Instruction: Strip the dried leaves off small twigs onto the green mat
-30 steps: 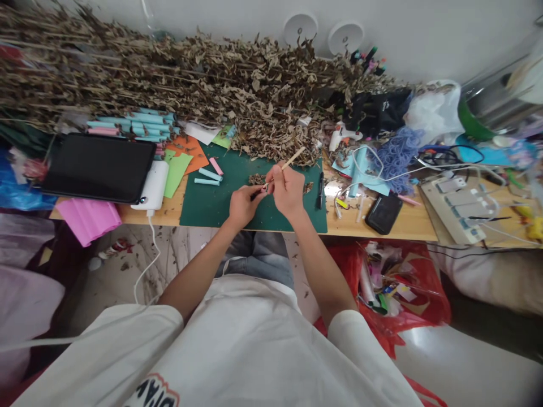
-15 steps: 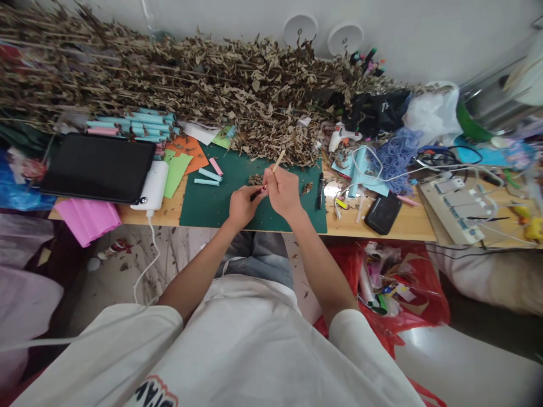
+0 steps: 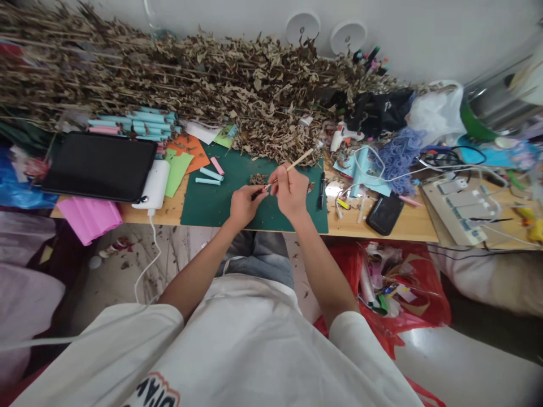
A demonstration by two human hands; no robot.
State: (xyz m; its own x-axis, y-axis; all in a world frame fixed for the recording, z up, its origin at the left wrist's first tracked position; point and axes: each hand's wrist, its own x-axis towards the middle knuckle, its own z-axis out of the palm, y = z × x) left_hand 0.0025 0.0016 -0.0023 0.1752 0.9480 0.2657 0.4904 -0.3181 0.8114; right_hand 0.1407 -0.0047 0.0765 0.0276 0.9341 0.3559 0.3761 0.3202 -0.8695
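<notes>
My left hand (image 3: 243,206) is closed in a pinch around a small pink paper tube (image 3: 265,188), mostly hidden by the fingers. Closed on a thin wooden stick (image 3: 302,159) is my right hand (image 3: 292,191); the stick slants up to the right, and its lower tip is at the tube's end. Both hands hover over a green cutting mat (image 3: 207,212). On the mat lie two blue paper tubes (image 3: 208,181), a pink one (image 3: 217,165) and a small heap of crumbled dry leaves (image 3: 257,179).
Dried leafy stalks (image 3: 169,73) line the back. To the left are a black tablet (image 3: 99,167), a white power bank (image 3: 153,183) and stacked blue tubes (image 3: 150,123). A black pen (image 3: 322,191), a glue gun (image 3: 344,135) and a power strip (image 3: 453,209) are at right.
My right hand has shifted right and away from the left hand, and the stick leans lower to the right. The left hand stays nearly in place.
</notes>
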